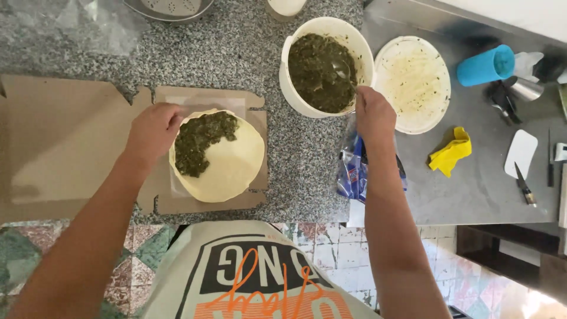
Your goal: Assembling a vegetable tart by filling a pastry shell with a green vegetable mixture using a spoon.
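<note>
The left hand [152, 131] lay knuckles-up, fingers curled onto the nine o'clock edge of the dough round [218, 155], which rested flat on cardboard [71, 142]. Its green filling [201, 140] ran in a band from seven towards one o'clock. The right hand [373, 115] was closed around a spoon [341, 71], whose bowl pointed to eleven o'clock inside the white bucket [295, 88].

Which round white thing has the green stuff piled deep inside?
The white bucket by the right hand. The flat white lid beside it has only smears.
</note>
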